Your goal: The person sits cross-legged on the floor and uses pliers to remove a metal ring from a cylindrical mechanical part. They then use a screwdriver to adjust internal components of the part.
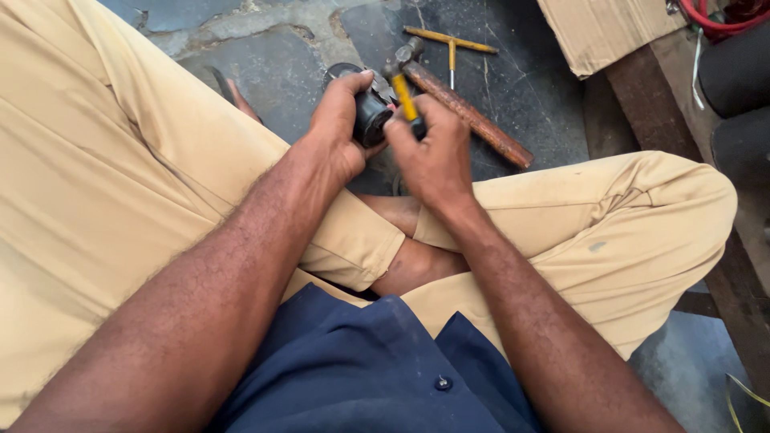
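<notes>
Floor (529,88): dark grey stone slabs with pale, cracked joints, dusty, seen from above between the knees of a person seated cross-legged in tan trousers (104,176) and a dark blue shirt (361,377). Item held: one small black rounded part (370,119), cylindrical in outline, raised just above the floor in front of the crossed ankles; its far face and any detail on it are hidden by fingers. Left hand (341,128): closed around the black part, thumb over its top. Right hand (433,152): closed on a yellow-handled tool (405,98), whose working end is covered by the fingers and cannot be made out; the yellow shaft rises from the fist, touching or just beside the black part. Behind the hands, on the floor: one hammer (465,112) with a rusty brown handle lying diagonally, its metal head partly masked by the yellow shaft; one T-shaped tool with yellow bars (451,44), farther off. Upper right: a sheet of cardboard (601,28), cut off by the frame; a worn wooden plank (682,112); red tubing (710,20) at the corner, only partly in view.
</notes>
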